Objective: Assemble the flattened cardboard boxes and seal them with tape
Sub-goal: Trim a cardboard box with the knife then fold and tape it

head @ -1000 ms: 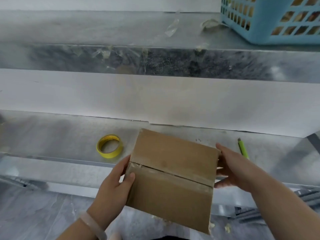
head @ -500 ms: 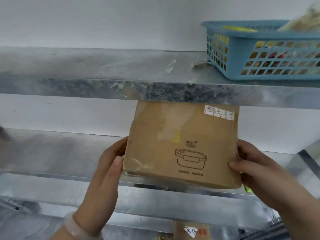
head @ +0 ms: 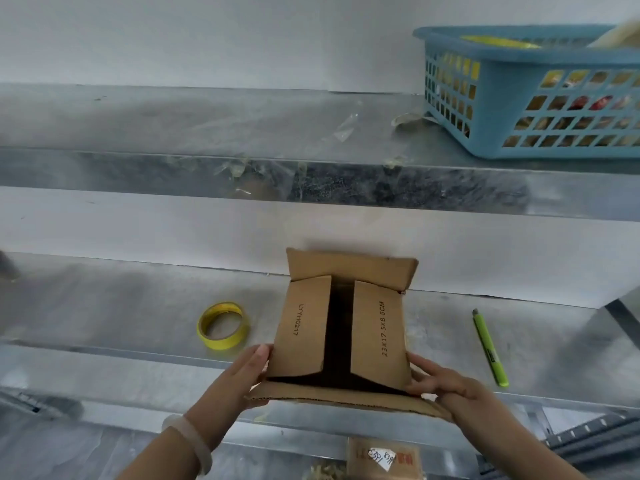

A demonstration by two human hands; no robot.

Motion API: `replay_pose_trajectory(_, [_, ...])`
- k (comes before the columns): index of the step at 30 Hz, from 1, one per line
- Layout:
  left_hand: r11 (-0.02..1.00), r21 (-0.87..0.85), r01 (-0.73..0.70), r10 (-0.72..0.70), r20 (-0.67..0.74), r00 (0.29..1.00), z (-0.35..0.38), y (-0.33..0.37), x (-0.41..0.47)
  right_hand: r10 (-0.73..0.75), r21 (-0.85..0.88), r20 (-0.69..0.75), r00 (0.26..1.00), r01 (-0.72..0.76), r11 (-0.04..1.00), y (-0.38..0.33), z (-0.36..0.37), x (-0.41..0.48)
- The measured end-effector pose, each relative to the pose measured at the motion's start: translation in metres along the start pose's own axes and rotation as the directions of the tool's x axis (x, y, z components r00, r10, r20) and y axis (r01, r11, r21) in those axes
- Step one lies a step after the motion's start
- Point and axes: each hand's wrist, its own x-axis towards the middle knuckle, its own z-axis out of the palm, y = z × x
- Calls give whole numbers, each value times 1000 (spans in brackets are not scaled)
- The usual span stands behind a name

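Gripping box (head: 304,327) by its sides with left hand (head: 239,379) and right hand (head: 443,384), both apparently curled round its edges; tape (head: 223,342) just left, nearer left hand.

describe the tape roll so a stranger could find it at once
Start at the lower metal shelf, below the one carrying the blue basket. The tape roll lies flat on it, left of the cardboard box. It is the only yellow ring there.

Blue basket (head: 498,109) (on upper shelf (head: 207,126))
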Motion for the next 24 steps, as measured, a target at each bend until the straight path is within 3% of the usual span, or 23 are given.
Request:
replay_pose_trajectory(3, [999, 38, 34, -38, 112, 993, -4, 0, 6, 114, -62, -114, 987, -122, 991, -9, -3, 9])
replay_pose_trajectory(6, [908, 417, -44, -76, 266, 961, -1, 13, 17, 148, -389, -122, 981, -185, 902, -28, 0, 21])
replay_pose_trajectory(8, [740, 661, -122, -59, 244, 968, 5, 19, 22, 153, -639, -78, 985, -167, 751, -35, 8, 30])
replay_pose_trajectory(11, [498, 845, -194, 183, 116, 976, 17, 18, 25, 26, -838, -70, 997, -73, 541, -36, 24, 37])
replay_pose_trajectory(13, [444, 868, -222, 336, 68, 939, 23, 12, 25, -100, -877, -125, 987, -62, 477, -33, 30, 37])
replay_pose_trajectory(15, [515, 823, -240, 377, 33, 925, 22, 5, 25, -142, -874, -172, 975, -84, 479, -30, 30, 36])
replay_pose_trajectory(16, [608, 754, -248, 389, -11, 921, 21, 1, 24, -139, -853, -199, 970, -102, 513, -29, 29, 34])
replay_pose_trajectory(18, [862, 453, -226, 338, -183, 923, 20, -1, 21, -112, -681, -333, 936, -156, 716, -31, 27, 29])
replay_pose_trajectory(19, [944, 263, -201, 271, -266, 925, 20, 1, 19, -77, -537, -415, 907, -176, 825, -32, 25, 27])
replay_pose_trajectory(21, [986, 9, -164, 157, -341, 927, 18, 4, 14, 6, -257, -541, 841, -172, 951, -31, 22, 19])
replay_pose_trajectory(24, [973, -94, -213, 161, -385, 909, 12, 14, 1, 34, -79, -601, 799, -102, 992, -32, 26, 3])
